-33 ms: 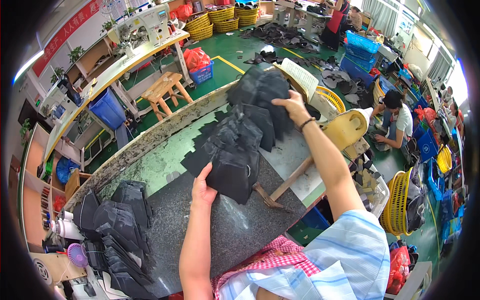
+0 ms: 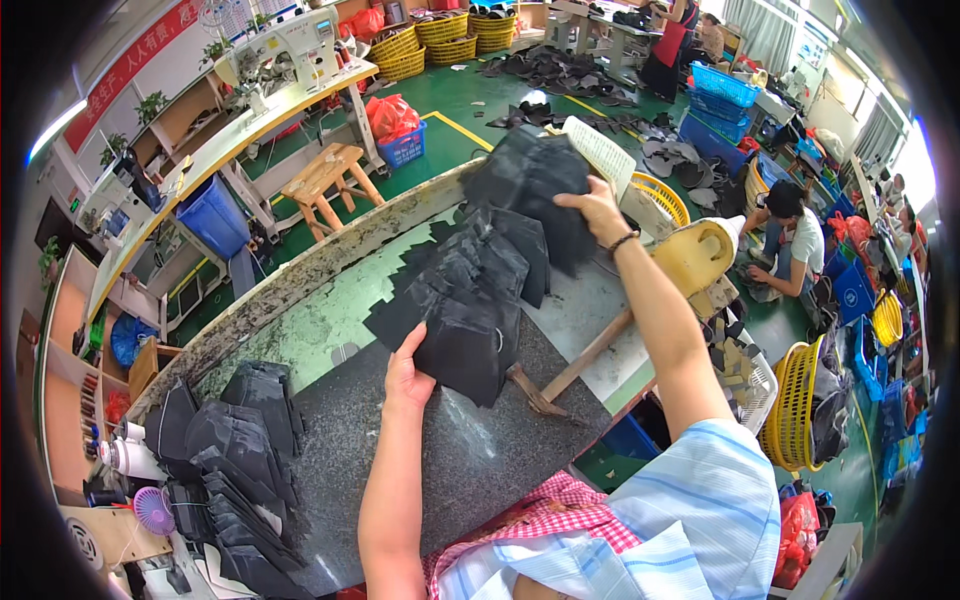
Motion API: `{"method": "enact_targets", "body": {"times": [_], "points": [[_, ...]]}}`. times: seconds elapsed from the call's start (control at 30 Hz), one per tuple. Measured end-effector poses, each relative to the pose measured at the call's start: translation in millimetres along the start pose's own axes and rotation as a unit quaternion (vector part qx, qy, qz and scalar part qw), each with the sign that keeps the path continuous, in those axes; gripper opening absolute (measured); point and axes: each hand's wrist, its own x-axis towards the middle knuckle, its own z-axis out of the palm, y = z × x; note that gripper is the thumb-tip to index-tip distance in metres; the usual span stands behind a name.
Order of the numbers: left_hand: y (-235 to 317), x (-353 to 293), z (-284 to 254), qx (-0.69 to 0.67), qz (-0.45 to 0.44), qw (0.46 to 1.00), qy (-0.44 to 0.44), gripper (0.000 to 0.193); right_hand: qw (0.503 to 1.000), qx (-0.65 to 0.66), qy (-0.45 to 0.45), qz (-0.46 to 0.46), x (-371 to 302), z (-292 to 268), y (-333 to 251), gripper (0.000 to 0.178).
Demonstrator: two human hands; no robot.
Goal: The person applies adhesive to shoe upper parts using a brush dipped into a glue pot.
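A fanned, overlapping pile of black cut pieces of sheet material (image 2: 465, 345) lies on the workbench in front of me. My left hand (image 2: 408, 375) grips its near left edge, thumb on top, with the other fingers partly hidden. Further off, my right hand (image 2: 596, 212) is closed on the right side of a stack of black pieces (image 2: 530, 170), smeared by motion. Right of the pile, a wooden-handled hammer (image 2: 565, 380) rests with its head on a dark stone slab (image 2: 375, 455). More black pieces (image 2: 235, 440) are piled at the bench's left.
A raised, worn rim (image 2: 300, 257) runs along the bench's far side. Beyond my right forearm are a yellow shoe-shaped form (image 2: 690, 262) and a white basket of scraps (image 2: 762, 385). A small purple fan (image 2: 154, 510) stands at the left. Another person (image 2: 795, 240) sits at the right.
My right hand has shifted slightly to the right, and the stack of black pieces in it has moved along. My left hand stays at the pile's near edge.
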Motion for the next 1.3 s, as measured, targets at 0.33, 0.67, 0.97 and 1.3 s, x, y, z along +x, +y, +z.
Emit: {"method": "enact_targets", "body": {"times": [0.33,0.67,0.97,1.3], "points": [[-5,10,9,0.017,-0.004,1.0,0.008,0.036,0.855,-0.459,0.156,-0.184,-46,7,15,0.061],[0,7,26,-0.015,-0.06,0.998,-0.026,0.028,0.989,-0.023,-0.119,0.088,-68,55,45,0.047],[-99,25,109,-0.14,-0.101,0.979,-0.105,0.03,0.975,-0.214,-0.056,-0.005,-6,-59,-40,0.088],[-73,3,75,0.111,-0.096,0.989,-0.008,0.038,0.745,-0.484,-0.45,-0.087,-192,11,-45,0.03]]}}
